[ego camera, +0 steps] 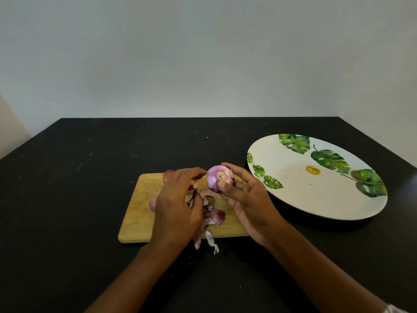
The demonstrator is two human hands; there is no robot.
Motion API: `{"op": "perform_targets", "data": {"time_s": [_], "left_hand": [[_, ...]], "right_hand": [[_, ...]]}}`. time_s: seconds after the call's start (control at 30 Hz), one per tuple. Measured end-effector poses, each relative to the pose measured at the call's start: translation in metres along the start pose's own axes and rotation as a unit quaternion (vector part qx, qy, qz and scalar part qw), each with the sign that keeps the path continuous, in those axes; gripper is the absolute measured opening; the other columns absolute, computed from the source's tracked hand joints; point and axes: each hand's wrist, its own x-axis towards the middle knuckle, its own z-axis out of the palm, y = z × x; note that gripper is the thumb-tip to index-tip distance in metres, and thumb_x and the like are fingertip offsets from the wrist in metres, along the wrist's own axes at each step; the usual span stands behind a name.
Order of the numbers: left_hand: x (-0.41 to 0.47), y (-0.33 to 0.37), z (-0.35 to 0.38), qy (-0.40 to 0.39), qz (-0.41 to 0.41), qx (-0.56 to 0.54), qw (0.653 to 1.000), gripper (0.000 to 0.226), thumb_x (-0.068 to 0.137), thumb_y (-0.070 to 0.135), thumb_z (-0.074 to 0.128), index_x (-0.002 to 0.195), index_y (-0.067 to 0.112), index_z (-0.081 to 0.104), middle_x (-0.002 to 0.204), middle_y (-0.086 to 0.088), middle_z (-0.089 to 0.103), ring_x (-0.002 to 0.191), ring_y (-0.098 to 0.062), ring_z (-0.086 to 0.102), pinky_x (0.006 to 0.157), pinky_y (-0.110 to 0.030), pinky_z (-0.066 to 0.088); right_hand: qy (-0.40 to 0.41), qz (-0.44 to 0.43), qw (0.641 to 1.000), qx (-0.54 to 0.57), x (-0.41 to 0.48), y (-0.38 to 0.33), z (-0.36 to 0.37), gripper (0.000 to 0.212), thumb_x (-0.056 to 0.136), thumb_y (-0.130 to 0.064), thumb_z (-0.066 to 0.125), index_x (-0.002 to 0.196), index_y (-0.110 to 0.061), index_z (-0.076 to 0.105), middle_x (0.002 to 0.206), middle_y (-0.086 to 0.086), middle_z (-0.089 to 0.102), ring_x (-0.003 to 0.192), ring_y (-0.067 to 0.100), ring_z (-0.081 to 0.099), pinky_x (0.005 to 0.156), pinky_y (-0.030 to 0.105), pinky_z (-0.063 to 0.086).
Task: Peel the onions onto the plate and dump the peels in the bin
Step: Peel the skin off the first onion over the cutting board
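Observation:
My right hand (246, 199) holds a peeled purple onion (217, 177) between thumb and fingers above the wooden cutting board (140, 213). My left hand (178, 199) hovers beside it with fingers curled over loose peels (212, 216) that lie on the board; whether it grips a peel is hidden. Some peels spill over the board's front edge. Two more onions (168, 175) peek out behind and under my left hand. The white plate with green leaves (316, 193) sits to the right with nothing on it. No bin is in view.
The dark table (79, 199) runs to a pale wall at the back. The plate lies close to the table's right edge.

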Motion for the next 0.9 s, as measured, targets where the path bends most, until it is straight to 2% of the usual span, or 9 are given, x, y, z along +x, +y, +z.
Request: {"op": "perform_targets", "data": {"time_s": [0.13, 0.23, 0.3, 0.4, 0.5, 0.67, 0.77, 0.9], "left_hand": [[0.0, 0.002, 0.0, -0.009, 0.011, -0.016, 1.0, 0.038, 0.073, 0.001, 0.057, 0.107, 0.018, 0.063, 0.108, 0.009, 0.06, 0.104, -0.003, 0.056, 0.091, -0.021, 0.046], [0.0, 0.004, 0.0, -0.017, 0.02, -0.019, 0.999, 0.032, 0.079, 0.016, 0.055, 0.111, 0.021, 0.061, 0.109, 0.015, 0.056, 0.104, 0.002, 0.054, 0.091, -0.015, 0.044], [0.0, 0.002, 0.0, -0.02, 0.023, -0.006, 1.0, 0.031, 0.08, 0.023, 0.06, 0.111, 0.018, 0.063, 0.111, 0.014, 0.053, 0.104, 0.001, 0.053, 0.092, -0.013, 0.042], [-0.001, -0.003, 0.001, -0.02, 0.031, 0.021, 0.999, 0.035, 0.074, 0.005, 0.075, 0.108, 0.01, 0.067, 0.11, 0.01, 0.052, 0.102, -0.001, 0.051, 0.093, -0.009, 0.039], [-0.001, -0.003, 0.001, -0.019, 0.034, 0.029, 0.999, 0.039, 0.069, -0.005, 0.077, 0.104, 0.009, 0.068, 0.106, 0.01, 0.052, 0.099, 0.0, 0.051, 0.091, -0.006, 0.039], [0.001, 0.002, 0.0, -0.019, 0.017, 0.01, 1.0, 0.039, 0.07, -0.006, 0.076, 0.1, 0.018, 0.067, 0.098, 0.016, 0.056, 0.092, 0.002, 0.055, 0.084, -0.01, 0.044], [0.0, 0.008, -0.001, -0.016, -0.017, -0.025, 0.999, 0.054, 0.07, -0.006, 0.075, 0.106, 0.03, 0.055, 0.093, 0.029, 0.052, 0.092, 0.011, 0.056, 0.08, -0.003, 0.043], [0.001, 0.011, -0.003, -0.037, -0.049, -0.039, 0.997, 0.066, 0.072, -0.005, 0.074, 0.101, 0.046, 0.043, 0.089, 0.022, 0.056, 0.094, 0.007, 0.057, 0.077, -0.001, 0.041]], "right_hand": [[-0.006, 0.0, 1.0, -0.019, -0.002, 0.0, 0.001, 0.059, 0.062, -0.019, 0.079, 0.118, -0.02, 0.06, 0.115, 0.011, 0.068, 0.101, 0.025, 0.07, 0.085, 0.04, 0.057], [-0.017, -0.007, 0.999, -0.026, -0.003, -0.002, 0.002, 0.051, 0.069, -0.018, 0.075, 0.118, -0.02, 0.062, 0.117, 0.011, 0.068, 0.102, 0.025, 0.07, 0.082, 0.037, 0.058], [-0.013, -0.003, 1.0, -0.018, -0.003, -0.003, 0.003, 0.045, 0.075, -0.02, 0.071, 0.119, -0.018, 0.062, 0.116, 0.011, 0.069, 0.1, 0.024, 0.07, 0.08, 0.034, 0.059], [-0.019, 0.018, 0.999, 0.02, -0.003, -0.003, 0.002, 0.031, 0.091, -0.016, 0.059, 0.122, -0.015, 0.062, 0.112, 0.012, 0.071, 0.099, 0.025, 0.071, 0.075, 0.031, 0.059], [-0.026, 0.025, 0.999, 0.027, -0.003, -0.002, 0.0, 0.03, 0.094, -0.01, 0.054, 0.123, -0.015, 0.062, 0.111, 0.012, 0.071, 0.1, 0.026, 0.07, 0.077, 0.032, 0.059], [-0.037, 0.011, 0.999, -0.006, -0.002, 0.0, -0.001, 0.034, 0.091, -0.004, 0.056, 0.121, -0.018, 0.062, 0.112, 0.012, 0.07, 0.098, 0.026, 0.071, 0.076, 0.032, 0.059], [-0.041, 0.003, 0.999, -0.016, -0.001, 0.001, -0.002, 0.035, 0.09, -0.003, 0.058, 0.12, -0.02, 0.062, 0.115, 0.013, 0.069, 0.1, 0.026, 0.07, 0.078, 0.034, 0.059], [-0.047, -0.003, 0.999, -0.022, -0.001, 0.002, -0.003, 0.037, 0.088, -0.002, 0.06, 0.121, -0.019, 0.061, 0.118, 0.013, 0.067, 0.102, 0.027, 0.07, 0.081, 0.037, 0.059]]}}
